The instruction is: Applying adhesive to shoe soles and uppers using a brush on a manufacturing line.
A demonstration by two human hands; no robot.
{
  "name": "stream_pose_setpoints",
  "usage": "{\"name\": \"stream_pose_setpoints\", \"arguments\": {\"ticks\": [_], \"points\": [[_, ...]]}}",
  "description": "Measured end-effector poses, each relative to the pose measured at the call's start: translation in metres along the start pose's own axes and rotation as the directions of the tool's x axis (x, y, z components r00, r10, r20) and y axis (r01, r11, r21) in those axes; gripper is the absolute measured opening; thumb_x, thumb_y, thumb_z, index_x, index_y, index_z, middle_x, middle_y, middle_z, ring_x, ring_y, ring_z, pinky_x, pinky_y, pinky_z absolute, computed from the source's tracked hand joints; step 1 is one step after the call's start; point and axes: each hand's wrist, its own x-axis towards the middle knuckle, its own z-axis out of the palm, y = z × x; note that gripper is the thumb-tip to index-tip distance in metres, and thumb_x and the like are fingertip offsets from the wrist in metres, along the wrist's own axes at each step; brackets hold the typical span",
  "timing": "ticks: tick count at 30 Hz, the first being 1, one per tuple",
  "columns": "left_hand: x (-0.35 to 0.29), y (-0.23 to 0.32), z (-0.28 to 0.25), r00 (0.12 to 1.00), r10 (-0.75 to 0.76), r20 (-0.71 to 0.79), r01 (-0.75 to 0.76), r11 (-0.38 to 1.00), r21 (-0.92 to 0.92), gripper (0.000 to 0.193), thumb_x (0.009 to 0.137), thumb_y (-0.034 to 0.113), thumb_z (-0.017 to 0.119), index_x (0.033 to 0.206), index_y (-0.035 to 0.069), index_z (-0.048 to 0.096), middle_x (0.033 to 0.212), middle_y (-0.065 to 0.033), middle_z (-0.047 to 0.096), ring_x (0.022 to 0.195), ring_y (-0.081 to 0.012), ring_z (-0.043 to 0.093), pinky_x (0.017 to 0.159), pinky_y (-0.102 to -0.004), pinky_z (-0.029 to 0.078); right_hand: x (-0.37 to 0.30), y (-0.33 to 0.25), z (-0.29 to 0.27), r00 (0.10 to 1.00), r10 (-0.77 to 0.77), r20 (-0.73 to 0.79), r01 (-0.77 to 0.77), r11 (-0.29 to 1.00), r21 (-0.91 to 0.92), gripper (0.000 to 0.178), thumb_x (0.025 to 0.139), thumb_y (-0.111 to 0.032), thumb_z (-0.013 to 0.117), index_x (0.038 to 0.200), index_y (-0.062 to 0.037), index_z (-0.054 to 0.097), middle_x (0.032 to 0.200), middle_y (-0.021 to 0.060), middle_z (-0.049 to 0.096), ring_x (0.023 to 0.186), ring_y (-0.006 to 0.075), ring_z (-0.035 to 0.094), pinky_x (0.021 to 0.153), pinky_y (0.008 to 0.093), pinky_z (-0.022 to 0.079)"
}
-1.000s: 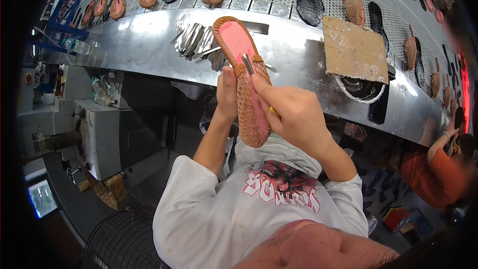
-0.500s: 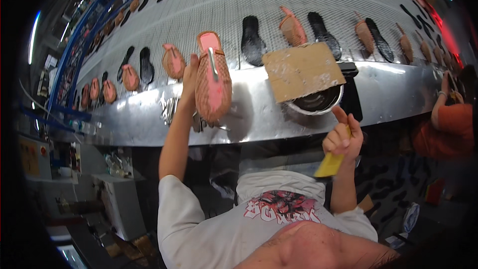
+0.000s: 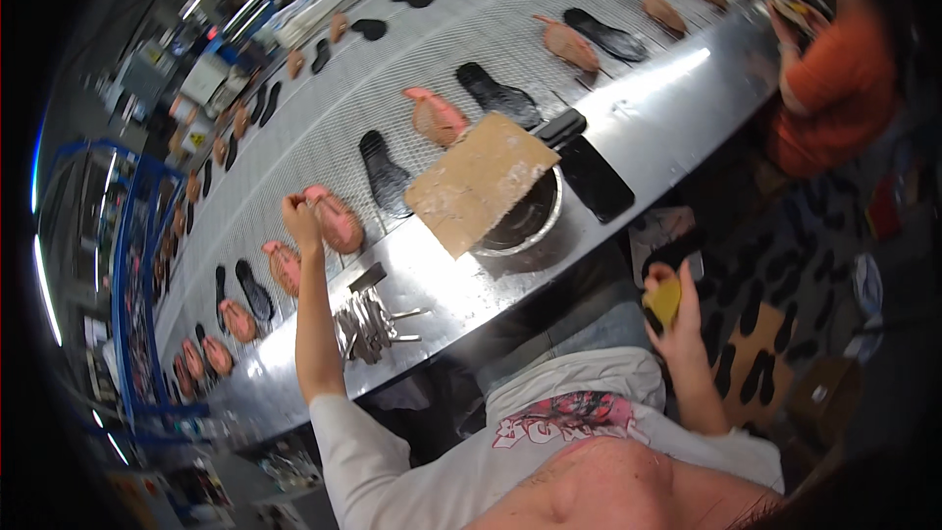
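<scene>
My left hand reaches over the mesh belt, fingers pinched at the heel end of a woven tan shoe upper on its last with a pink inner face. The shoe rests on or just above the belt; I cannot tell which. My right hand is off the table's front edge at the right, closed around a yellow brush with a dark end. Between them, a bowl of dark liquid stands on the metal ledge, partly covered by stained cardboard. A pile of shiny metal strips lies near my left forearm.
Black soles and more tan uppers line the mesh belt. A black phone-like slab lies beside the bowl on the metal ledge. A co-worker in orange works at the far right. Blue racking stands left.
The view has turned. My left hand has moved the shoe from over the ledge to the belt; the metal strip seen on it before is not visible now. My right hand has moved away from the bowl.
</scene>
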Motion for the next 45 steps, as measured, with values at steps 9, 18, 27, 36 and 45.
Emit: {"name": "stream_pose_setpoints", "arguments": {"ticks": [9,18,27,36,45], "points": [[-0.074,0.301,-0.005,0.871,0.424,0.250,0.114,0.320,-0.941,0.012,0.068,-0.004,0.035,0.059,0.003,0.036,0.049,-0.0026,0.032,0.043,-0.0091,0.023,0.043,-0.0266,0.017,0.005,-0.023,0.091,0.945,-0.141,0.294,0.130,0.990,0.055,0.051,0.095,-0.049,0.039,0.097,-0.0020,0.058,0.077,0.0004,0.056,0.050,0.0041,0.043,0.043,0.0173,0.033],[-0.077,0.342,-0.048,0.791,0.611,-0.027,-0.055,0.027,-0.998,0.010,0.075,0.004,0.037,0.065,0.004,0.038,0.047,-0.0006,0.031,0.041,-0.0079,0.020,0.040,-0.0268,0.015,0.009,-0.010,0.090,0.925,-0.160,0.344,0.118,0.983,0.140,0.018,0.088,-0.019,0.063,0.097,-0.0044,0.058,0.085,0.0055,0.059,0.068,0.0104,0.054,0.057,0.0181,0.050],[-0.068,0.327,-0.089,0.858,0.492,-0.146,-0.203,0.063,-0.977,0.006,0.086,0.003,0.052,0.088,0.005,0.046,0.072,-0.0076,0.041,0.055,-0.0149,0.040,0.038,-0.0248,0.034,0.116,-0.057,0.093,0.902,-0.110,0.418,0.234,0.937,-0.258,0.022,0.087,-0.010,0.059,0.106,-0.0047,0.049,0.096,0.0081,0.061,0.080,0.0160,0.063,0.067,0.0246,0.055],[-0.076,0.321,-0.098,0.841,0.493,-0.223,-0.281,0.045,-0.959,0.011,0.085,0.007,0.058,0.076,0.014,0.056,0.078,0.0016,0.037,0.067,-0.0120,0.034,0.054,-0.0233,0.029,0.215,-0.107,0.091,0.858,-0.268,0.438,0.502,0.261,-0.825,0.032,0.079,-0.018,0.066,0.098,-0.0047,0.045,0.076,0.0067,0.057,0.065,0.0108,0.054,0.057,0.0247,0.044],[-0.074,0.333,-0.070,0.747,0.567,-0.346,-0.265,-0.223,-0.938,0.026,0.078,-0.001,0.060,0.099,0.015,0.060,0.094,-0.0035,0.052,0.069,-0.0133,0.042,0.056,-0.0212,0.033,0.227,-0.094,0.083,0.570,-0.600,0.561,0.548,-0.231,-0.804,0.036,0.072,-0.026,0.068,0.087,-0.0006,0.047,0.072,0.0141,0.057,0.068,0.0244,0.058,0.064,0.0356,0.045]]}}
